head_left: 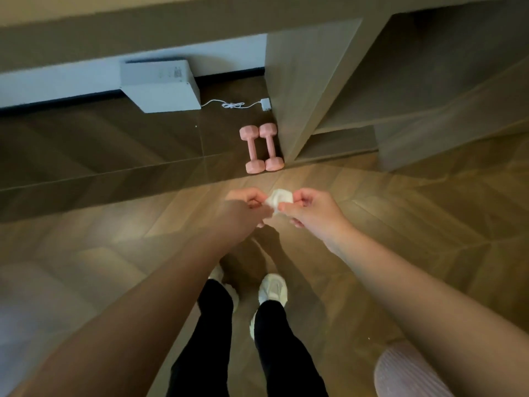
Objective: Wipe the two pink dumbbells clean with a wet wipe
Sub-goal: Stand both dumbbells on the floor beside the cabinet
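Observation:
Two pink dumbbells lie side by side on the wooden floor, the left dumbbell (252,149) and the right dumbbell (270,147), close against a wooden cabinet panel. Nearer to me, both hands meet over the floor and pinch a crumpled white wet wipe (279,199) between them. My left hand (243,207) grips its left edge and my right hand (310,209) grips its right edge. The hands hover well short of the dumbbells, not touching them.
A white box-shaped device (161,87) stands by the wall, with a white cable and plug (264,104) trailing to the right. A wooden shelf unit (357,90) rises right of the dumbbells. My legs in black trousers and white shoes (272,290) stand below.

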Available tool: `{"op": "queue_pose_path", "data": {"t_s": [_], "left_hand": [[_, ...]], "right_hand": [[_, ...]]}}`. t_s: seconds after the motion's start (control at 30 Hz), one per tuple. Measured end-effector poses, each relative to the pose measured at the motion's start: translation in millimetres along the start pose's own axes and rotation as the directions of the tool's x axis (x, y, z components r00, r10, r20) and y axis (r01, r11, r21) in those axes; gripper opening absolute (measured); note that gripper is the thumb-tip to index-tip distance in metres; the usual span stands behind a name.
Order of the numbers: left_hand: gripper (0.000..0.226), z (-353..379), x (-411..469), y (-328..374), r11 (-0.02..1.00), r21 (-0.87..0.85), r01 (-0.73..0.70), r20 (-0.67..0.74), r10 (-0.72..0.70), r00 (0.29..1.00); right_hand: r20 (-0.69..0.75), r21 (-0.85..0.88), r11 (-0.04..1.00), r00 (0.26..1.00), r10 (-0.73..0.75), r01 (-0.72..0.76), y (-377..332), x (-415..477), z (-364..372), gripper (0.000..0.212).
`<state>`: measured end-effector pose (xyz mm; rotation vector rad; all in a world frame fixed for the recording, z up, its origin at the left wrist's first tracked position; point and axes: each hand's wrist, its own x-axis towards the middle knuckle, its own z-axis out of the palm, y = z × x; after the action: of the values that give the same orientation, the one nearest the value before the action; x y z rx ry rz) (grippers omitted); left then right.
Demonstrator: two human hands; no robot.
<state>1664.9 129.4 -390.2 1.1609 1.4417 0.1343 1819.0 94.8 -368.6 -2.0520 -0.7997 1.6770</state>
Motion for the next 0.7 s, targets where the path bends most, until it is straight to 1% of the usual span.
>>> {"op": "queue_pose_path", "data": {"t_s": [0.07, 0.13, 0.27, 0.33, 0.4, 0.47, 0.53, 0.6, 0.7], "left_hand": [[0.015, -13, -38, 9, 1.000, 0.005, 0.027, -0.046, -0.027, 0.999], [0.013, -31, -75, 11, 1.000, -0.004, 0.019, -0.102, -0.020, 0.995], [0.025, -62, -136, -4, 0.998, 0.049, -0.043, -0.146, 0.050, 0.988], [0.032, -80, -172, -20, 0.996, 0.075, -0.047, -0.180, 0.060, 0.982], [0.034, -101, -205, -41, 0.997, 0.062, -0.055, -0.208, 0.067, 0.976], [0.029, -120, -237, -68, 0.997, -0.011, -0.073, -0.233, 0.068, 0.970], [0.023, -140, -272, -100, 0.987, -0.141, -0.074, -0.282, 0.032, 0.959], [0.019, -158, -311, -134, 0.953, -0.300, -0.049, -0.322, -0.053, 0.945], [0.009, -187, -370, -183, 0.867, -0.498, -0.004, -0.325, -0.182, 0.928]], "right_hand": [[0.010, -0.026, 0.999, 1.000, -0.029, 0.030, -13, -32, 2, 0.018], [0.034, 0.011, 0.999, 0.998, -0.050, 0.050, -23, -59, 6, 0.019], [0.154, 0.094, 0.995, 0.987, -0.047, 0.033, -31, -102, 18, 0.013], [0.195, 0.161, 0.987, 0.979, -0.062, 0.030, -32, -129, 39, 0.010], [0.210, 0.221, 0.975, 0.976, -0.057, 0.010, -32, -155, 70, 0.009], [0.215, 0.269, 0.963, 0.976, -0.039, -0.021, -29, -179, 106, 0.012], [0.206, 0.297, 0.955, 0.978, -0.032, -0.031, -26, -206, 149, 0.017], [0.197, 0.317, 0.948, 0.980, -0.038, -0.027, -20, -235, 196, 0.014], [0.204, 0.296, 0.955, 0.978, -0.048, -0.015, -14, -278, 268, 0.015]]}}
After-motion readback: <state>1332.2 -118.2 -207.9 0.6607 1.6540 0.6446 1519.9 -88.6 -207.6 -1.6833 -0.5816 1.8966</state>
